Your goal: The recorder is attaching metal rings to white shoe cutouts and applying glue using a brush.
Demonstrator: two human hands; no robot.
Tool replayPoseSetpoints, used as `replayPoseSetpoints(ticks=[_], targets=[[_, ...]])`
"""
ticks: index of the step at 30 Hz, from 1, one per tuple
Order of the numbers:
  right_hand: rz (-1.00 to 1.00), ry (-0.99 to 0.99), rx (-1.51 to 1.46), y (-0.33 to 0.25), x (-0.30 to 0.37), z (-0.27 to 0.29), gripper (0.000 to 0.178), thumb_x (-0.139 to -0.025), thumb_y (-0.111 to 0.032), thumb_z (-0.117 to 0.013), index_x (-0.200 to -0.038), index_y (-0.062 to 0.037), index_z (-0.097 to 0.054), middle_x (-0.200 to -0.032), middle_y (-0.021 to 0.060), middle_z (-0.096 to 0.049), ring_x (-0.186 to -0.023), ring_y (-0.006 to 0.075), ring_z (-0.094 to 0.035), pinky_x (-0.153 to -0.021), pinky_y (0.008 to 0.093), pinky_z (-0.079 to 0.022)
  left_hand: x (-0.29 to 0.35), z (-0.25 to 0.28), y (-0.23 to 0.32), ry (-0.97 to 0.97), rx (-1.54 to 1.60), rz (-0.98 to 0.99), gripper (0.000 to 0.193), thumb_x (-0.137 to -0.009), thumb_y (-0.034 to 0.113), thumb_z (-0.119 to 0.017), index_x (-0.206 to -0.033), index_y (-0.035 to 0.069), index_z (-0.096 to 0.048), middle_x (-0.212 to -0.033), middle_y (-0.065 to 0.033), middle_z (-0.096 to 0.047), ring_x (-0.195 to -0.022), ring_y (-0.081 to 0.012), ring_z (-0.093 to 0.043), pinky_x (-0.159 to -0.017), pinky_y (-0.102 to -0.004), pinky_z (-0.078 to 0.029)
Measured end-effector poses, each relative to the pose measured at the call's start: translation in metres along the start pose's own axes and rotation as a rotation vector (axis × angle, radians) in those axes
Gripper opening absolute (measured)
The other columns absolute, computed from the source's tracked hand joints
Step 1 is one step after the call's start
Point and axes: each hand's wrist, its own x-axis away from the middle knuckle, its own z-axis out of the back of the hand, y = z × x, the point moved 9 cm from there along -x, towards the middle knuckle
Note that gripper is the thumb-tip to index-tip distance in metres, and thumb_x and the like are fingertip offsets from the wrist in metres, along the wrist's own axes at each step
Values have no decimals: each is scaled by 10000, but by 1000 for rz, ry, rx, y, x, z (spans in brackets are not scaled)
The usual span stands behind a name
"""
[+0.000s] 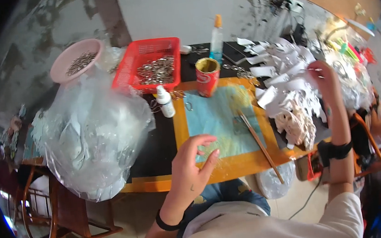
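My left hand [191,165] is over the near edge of a blue-green mat [199,118], its thumb and fingers curved and apart. A faint clear patch shows between them; I cannot tell whether it is a thing or the mat behind. On the right, my right hand [325,77] is raised beside a heap of white strips [285,90]. Its fingers are curled, with a small pale glint at the tips too small to name. A thin brown stick [262,146] lies across the mat's right side, near end past the table edge. A small metal ring [188,106] rests on the mat.
A red can [208,81], a white spray bottle [165,102] and a clear bottle with an orange tip [216,42] stand around the mat. Metal pieces fill a red basket [120,73] and a pink bowl [57,70]. A large plastic bag [94,133] covers the left side.
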Motion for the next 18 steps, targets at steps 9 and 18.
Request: replayPoseSetpoints(ticks=[9, 18], targets=[[232, 295, 715, 235, -18, 19, 368, -921, -132, -558, -1288, -116, -538, -1297, 129, -546, -1182, 350, -520, -986, 448, -408, 50, 106, -18, 341, -440, -95, 178, -792, -14, -661, -957, 33, -617, -1038, -98, -607, -949, -230, -595, -837, -344, -468], [235, -16, 905, 192, 13, -70, 559, -977, -314, -444, -1501, -194, -290, -1564, 88, -228, -1439, 333, -188, -1146, 449, -195, 53, 220, -6, 660, -892, -67, 215, -813, 34, -595, -1027, 13, -589, -1105, -159, -580, -1075, -332, -535, -964, -403, -395]])
